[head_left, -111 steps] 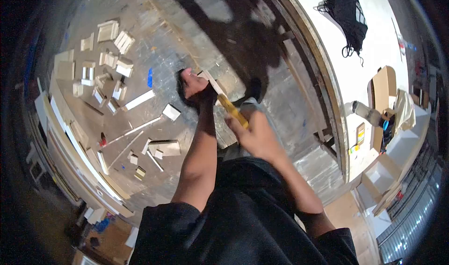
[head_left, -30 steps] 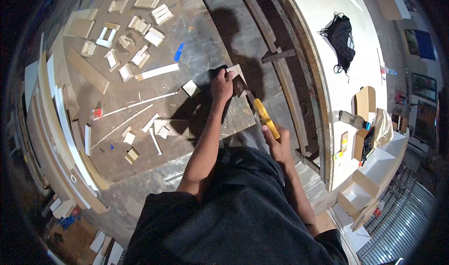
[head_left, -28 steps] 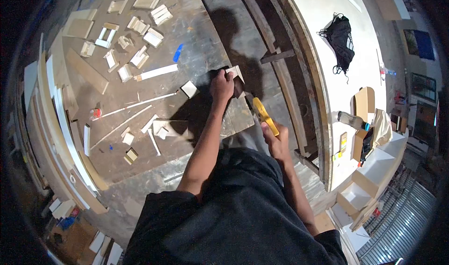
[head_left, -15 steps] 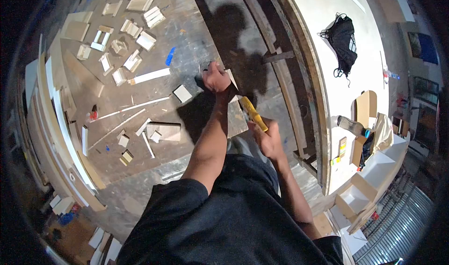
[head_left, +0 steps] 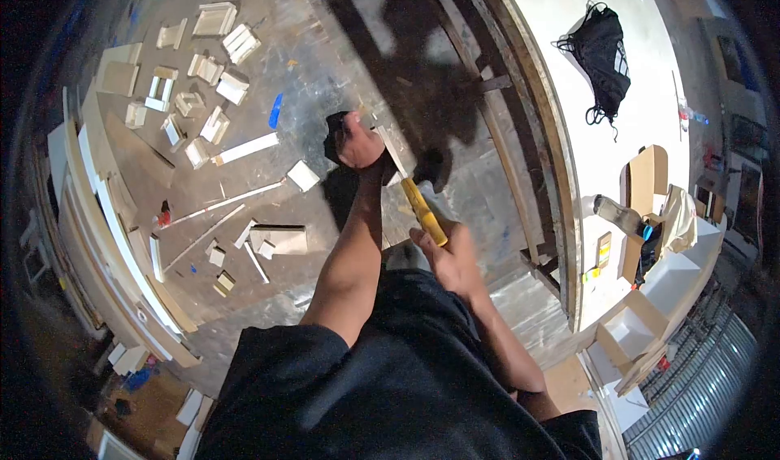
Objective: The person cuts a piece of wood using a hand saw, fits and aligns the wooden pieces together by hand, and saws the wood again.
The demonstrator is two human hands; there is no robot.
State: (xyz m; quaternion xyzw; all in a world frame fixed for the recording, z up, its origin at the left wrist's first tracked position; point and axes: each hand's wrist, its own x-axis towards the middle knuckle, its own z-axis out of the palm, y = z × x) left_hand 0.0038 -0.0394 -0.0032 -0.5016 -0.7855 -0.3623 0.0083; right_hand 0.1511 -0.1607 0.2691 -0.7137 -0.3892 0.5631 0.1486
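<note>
Tool work on wood was in hand, likely a sawing stroke. Right hand (head_left: 455,258) was closed round the yellow handle (head_left: 426,216), blade not clear. Left hand (head_left: 361,145), blurred, was half curled at the pale wood piece (head_left: 394,149); couldn't tell whether it gripped or just pressed. Piece was at the right edge of the dark work surface (head_left: 318,78), touching or just beyond the handle's far end. Any further stroke would call for a steady left hold, fingers clear. Yellow label (head_left: 604,249) at right: print too small; no brand readable.
</note>
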